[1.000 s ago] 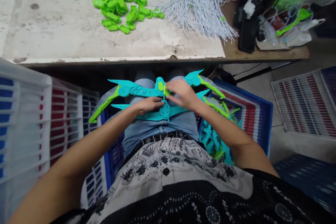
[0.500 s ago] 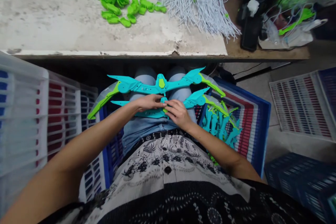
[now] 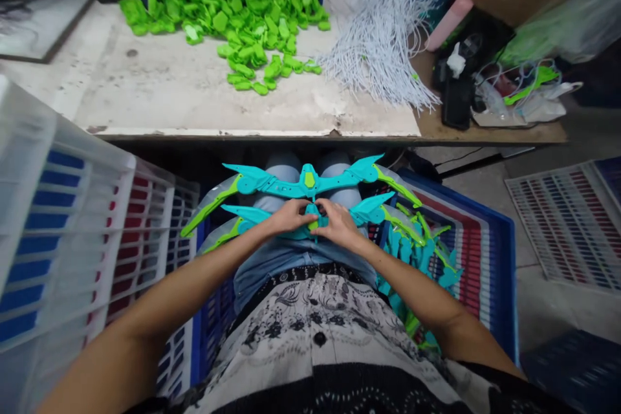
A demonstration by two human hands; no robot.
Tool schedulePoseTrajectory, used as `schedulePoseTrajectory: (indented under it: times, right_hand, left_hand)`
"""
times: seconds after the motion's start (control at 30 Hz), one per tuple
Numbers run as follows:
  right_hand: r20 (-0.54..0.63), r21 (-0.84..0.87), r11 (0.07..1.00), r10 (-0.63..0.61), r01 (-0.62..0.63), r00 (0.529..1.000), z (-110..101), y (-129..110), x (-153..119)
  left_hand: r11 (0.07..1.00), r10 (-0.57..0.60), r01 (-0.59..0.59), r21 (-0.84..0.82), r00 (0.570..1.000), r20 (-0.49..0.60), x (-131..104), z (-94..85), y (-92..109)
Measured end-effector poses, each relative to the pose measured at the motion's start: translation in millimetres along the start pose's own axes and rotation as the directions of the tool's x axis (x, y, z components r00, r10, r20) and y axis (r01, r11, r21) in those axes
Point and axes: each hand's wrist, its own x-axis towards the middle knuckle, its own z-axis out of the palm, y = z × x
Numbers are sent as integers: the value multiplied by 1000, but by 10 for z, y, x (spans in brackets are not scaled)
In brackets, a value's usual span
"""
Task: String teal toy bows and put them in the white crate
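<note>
Two turquoise toy bows with lime-green arm tips lie across my lap, one in front of the other. The nearer toy bow [image 3: 371, 209] is between my hands at its middle. My left hand [image 3: 290, 217] grips the left side of its centre, fingers bent. From the right, my right hand [image 3: 338, 226] pinches the same centre, thumb and fingers around a small lime-green piece [image 3: 313, 224]. Fingers partly hide how that piece sits. Just beyond, the farther toy bow [image 3: 334, 180] rests across my knees, untouched, with a green piece in its centre [image 3: 309, 179].
On the worktable [image 3: 160, 90] lie a heap of green plastic pieces [image 3: 233, 13], a bundle of white cords [image 3: 378, 45] and a black phone [image 3: 457, 103]. A blue crate [image 3: 507, 252] at my right holds more bows. White crates [image 3: 130, 200] stand close on my left.
The view has tilted up, showing more of the table. My right-hand fingers have spread from lying together over the bow's centre to a wider pinch. Both hands stay at the nearer bow.
</note>
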Motion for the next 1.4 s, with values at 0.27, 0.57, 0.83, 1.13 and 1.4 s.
schedulePoseTrajectory:
  times: [0.27,0.57,0.83,1.13,1.4]
  right_hand:
    - [191,-86,991,-81,99,978,-365,-110,132]
    - [-309,-339,909,-350,242,884,-1005,-867,2077]
    - [-287,-346,920,-290,183,913,-1045,-1103,2511]
    - [35,-329,930,-161,164,986,-1771,-365,2045]
    - [-217,-285,889,-423,357,880,-1426,44,1910]
  left_hand:
    - [941,-33,81,329,989,-147,-211,107,158]
    - [609,116,36,793,984,-134,-569,599,229]
    - [701,-26,24,713,1000,-8,-487,285,453]
    - [969,-121,19,246,906,406,-196,-13,493]
    - [986,-165,150,69,905,392,84,-94,181]
